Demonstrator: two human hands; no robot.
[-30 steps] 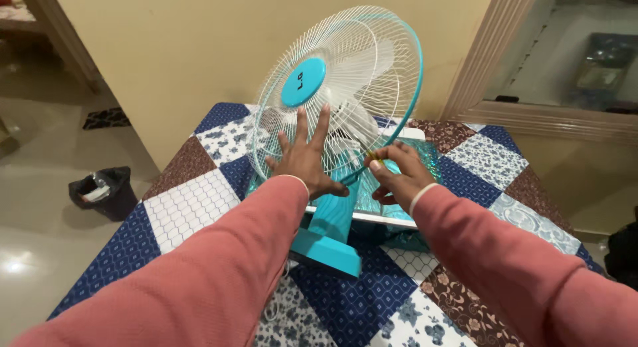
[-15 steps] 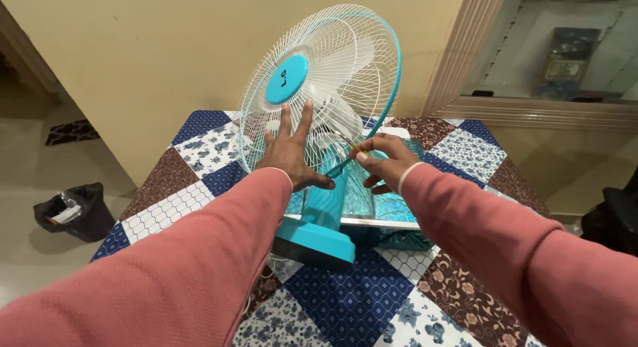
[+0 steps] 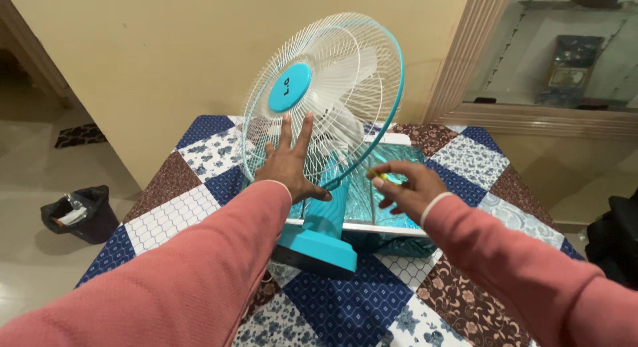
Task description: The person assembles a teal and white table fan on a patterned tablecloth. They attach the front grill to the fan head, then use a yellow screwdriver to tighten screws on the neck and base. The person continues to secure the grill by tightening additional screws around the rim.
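Note:
A turquoise and white table fan (image 3: 332,75) stands on its turquoise base (image 3: 319,244) on a table. My left hand (image 3: 289,168) lies flat against the lower front grille with the fingers spread and the thumb along the turquoise rim. My right hand (image 3: 409,187) hovers just right of the rim's lowest part. Its fingertips pinch a small yellow-green object (image 3: 384,177), too small to identify. Both arms wear pink sleeves.
The table carries a patchwork cloth (image 3: 173,207) in blue, brown and white. A shiny teal tray (image 3: 392,207) lies behind the fan's stand. A black bin (image 3: 80,213) sits on the floor at left. At right are a framed glass pane (image 3: 565,68) and a dark object (image 3: 615,241).
My right hand has drawn back a little from the grille rim toward the right. My left hand stays pressed on the grille. The view has shifted slightly.

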